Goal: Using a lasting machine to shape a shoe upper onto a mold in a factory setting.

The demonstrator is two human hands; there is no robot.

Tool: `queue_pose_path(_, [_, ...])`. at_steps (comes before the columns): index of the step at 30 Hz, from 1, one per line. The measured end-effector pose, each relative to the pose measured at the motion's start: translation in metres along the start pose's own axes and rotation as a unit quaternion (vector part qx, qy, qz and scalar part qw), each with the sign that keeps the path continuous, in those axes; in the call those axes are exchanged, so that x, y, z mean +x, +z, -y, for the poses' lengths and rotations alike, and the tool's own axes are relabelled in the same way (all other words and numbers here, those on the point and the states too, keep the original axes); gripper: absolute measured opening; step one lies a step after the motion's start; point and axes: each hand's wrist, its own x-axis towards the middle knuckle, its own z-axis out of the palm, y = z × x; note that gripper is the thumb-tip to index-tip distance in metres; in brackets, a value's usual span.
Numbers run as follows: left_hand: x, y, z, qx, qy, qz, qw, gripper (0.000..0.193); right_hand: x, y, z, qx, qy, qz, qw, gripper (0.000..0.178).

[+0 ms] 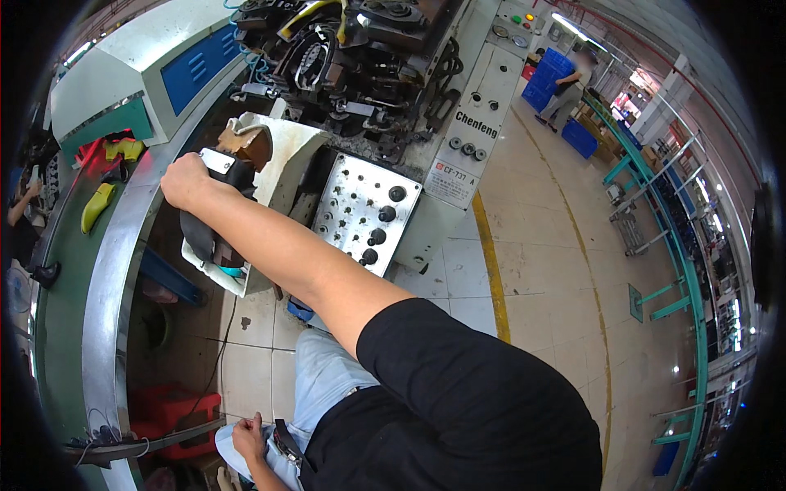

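Observation:
My right arm reaches across to the upper left, and my right hand is closed on a black shoe-shaped piece with a pale metal plate on top, probably a shoe last. Its fingertips are hidden behind the wrist and the piece. Directly beneath is a white bin fixed beside the machine, with a brown block and a dark piece in it. My left hand rests low by my thigh, its fingers loosely curled with nothing visible in them.
A dark greasy machine and its button panel stand ahead. Along the left runs a green conveyor with a metal edge and yellow shoe lasts. A red stool is low left. Another person stands far right.

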Motion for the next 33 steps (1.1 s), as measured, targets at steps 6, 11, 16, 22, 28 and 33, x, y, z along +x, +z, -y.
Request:
queue_pose_path(6, [-0.002,-0.001,0.001,-0.002,-0.004,-0.003,1.000,0.049,-0.001,-0.004,0.001,0.003,-0.003,0.014,1.000,0.025])
queue_pose_path(11, [-0.002,0.000,0.004,0.043,-0.006,-0.003,0.999,0.051,-0.005,-0.006,0.004,0.009,0.002,0.013,1.000,0.025])
queue_pose_path(16, [-0.005,-0.001,0.004,0.037,-0.004,-0.005,0.999,0.049,-0.002,-0.006,0.007,-0.004,0.008,0.046,0.999,0.028])
queue_pose_path(22, [0.004,0.001,-0.003,-0.048,0.026,-0.023,0.998,0.044,-0.003,-0.009,0.005,0.003,-0.005,0.001,1.000,0.024])
queue_pose_path(28, [0.010,-0.005,-0.034,-0.018,0.041,0.016,0.999,0.045,-0.004,-0.010,0.003,0.006,0.002,0.012,1.000,0.024])
queue_pose_path(33, [0.008,-0.003,-0.017,0.024,0.010,0.023,0.999,0.061,-0.003,-0.010,0.005,0.004,0.001,0.012,1.000,0.025])
